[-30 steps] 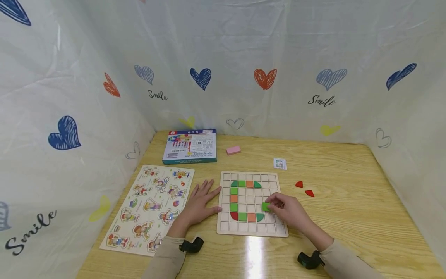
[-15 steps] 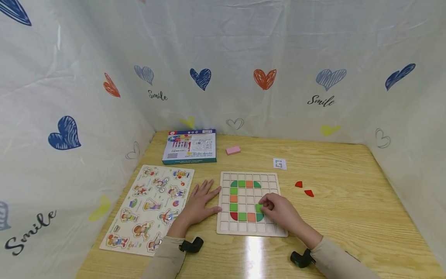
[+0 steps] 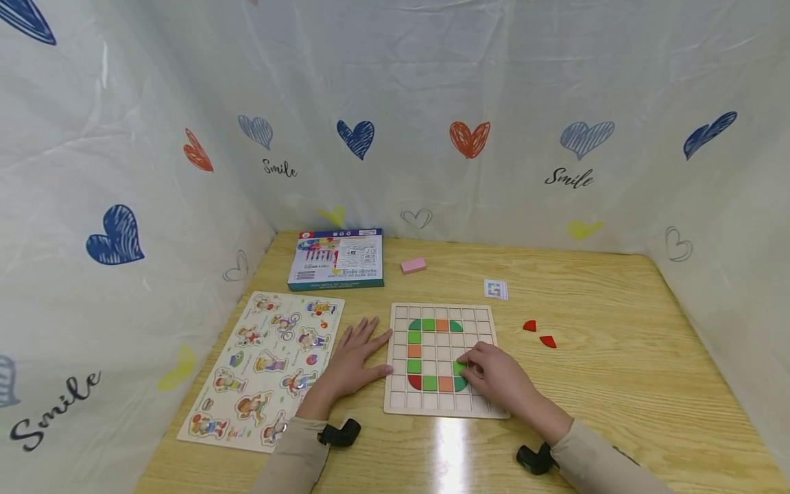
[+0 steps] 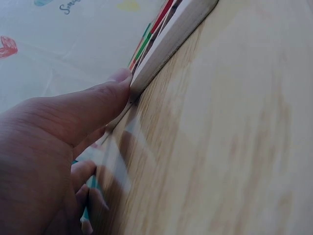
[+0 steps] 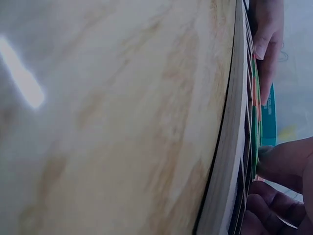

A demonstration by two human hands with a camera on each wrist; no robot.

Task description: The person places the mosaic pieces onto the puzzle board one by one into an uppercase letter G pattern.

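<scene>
A wooden grid board (image 3: 400,403) holds green, orange and red tiles set in a C-like outline. My right hand (image 3: 503,376) is over its right side, thumb and index finger at a bright green square tile (image 3: 458,368) directly above the dark green corner piece (image 3: 460,385). The fingers partly cover that tile. In the right wrist view, the thumb (image 5: 283,164) bends down at the tile row. My left hand (image 3: 353,363) lies on the table with fingers spread, index fingertip and thumb against the board's left edge. The left wrist view shows the thumb (image 4: 105,95) touching that edge.
Two red quarter-round pieces (image 3: 547,342) lie right of the board. Behind it are a small pattern card (image 3: 496,289) and a pink block (image 3: 413,265). A flat box (image 3: 336,261) stands at the back left, and a picture puzzle board (image 3: 247,370) lies left, partly under the left forearm.
My right hand has moved left with the green square tile, from over the board's right columns to the spot above the corner piece. The left hand has stayed still.
</scene>
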